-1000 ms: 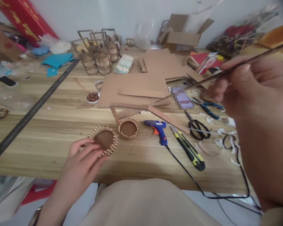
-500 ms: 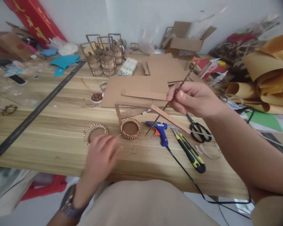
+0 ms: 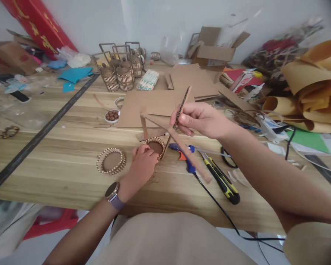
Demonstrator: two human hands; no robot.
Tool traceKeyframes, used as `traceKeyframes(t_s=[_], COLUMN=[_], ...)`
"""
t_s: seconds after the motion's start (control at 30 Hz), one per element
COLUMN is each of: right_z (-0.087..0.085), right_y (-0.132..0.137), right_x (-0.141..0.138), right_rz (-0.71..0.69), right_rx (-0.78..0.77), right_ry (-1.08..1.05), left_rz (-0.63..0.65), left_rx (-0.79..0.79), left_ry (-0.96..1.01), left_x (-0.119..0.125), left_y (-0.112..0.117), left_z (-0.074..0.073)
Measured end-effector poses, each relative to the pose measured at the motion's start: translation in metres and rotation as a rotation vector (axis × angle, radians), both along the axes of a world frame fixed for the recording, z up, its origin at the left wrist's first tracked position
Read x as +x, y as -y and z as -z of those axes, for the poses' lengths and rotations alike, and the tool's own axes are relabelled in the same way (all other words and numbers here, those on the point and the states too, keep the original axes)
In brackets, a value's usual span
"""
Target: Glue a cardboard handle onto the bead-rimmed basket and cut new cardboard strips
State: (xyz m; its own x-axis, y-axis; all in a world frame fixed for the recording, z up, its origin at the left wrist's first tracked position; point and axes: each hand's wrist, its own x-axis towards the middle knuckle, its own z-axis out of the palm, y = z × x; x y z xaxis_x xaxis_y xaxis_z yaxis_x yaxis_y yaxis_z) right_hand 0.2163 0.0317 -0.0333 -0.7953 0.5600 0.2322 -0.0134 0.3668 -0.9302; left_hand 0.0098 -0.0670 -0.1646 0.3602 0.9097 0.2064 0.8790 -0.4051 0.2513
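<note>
- Slat-rimmed round tray [image 3: 156, 146] sits on the wooden worktable [image 3: 57, 165], just ahead of the left hand [image 3: 142, 163], whose curled fingers meet its near rim; whether they grip cannot be told.
- Right hand [image 3: 200, 119], above and right of it, is pinched on a thin patterned strip [image 3: 182, 104].
- The strip's long axis slants down-left, its lower end at the tray's right rim.
- A second tray [image 3: 111, 161] lies just left, untouched.

Head-worn view, looking forward and down, close over worktable [image 3: 57, 173]
</note>
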Motion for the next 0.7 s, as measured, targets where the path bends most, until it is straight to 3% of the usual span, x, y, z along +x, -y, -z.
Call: traceKeyframes(t_s=[0.3,0.7], right_z=[0.006,0.019], right_y=[0.005,0.016], right_x=[-0.006,-0.009], right_rz=[0.017,0.132], right_rx=[-0.01,-0.089], right_ry=[0.004,-0.009], left_rz=[-0.004,-0.083], left_rx=[0.006,0.132], left_ry=[0.09,0.042], left_x=[0.007,0.022], left_y=[0.001,0.003], left_z=[0.003,0.006])
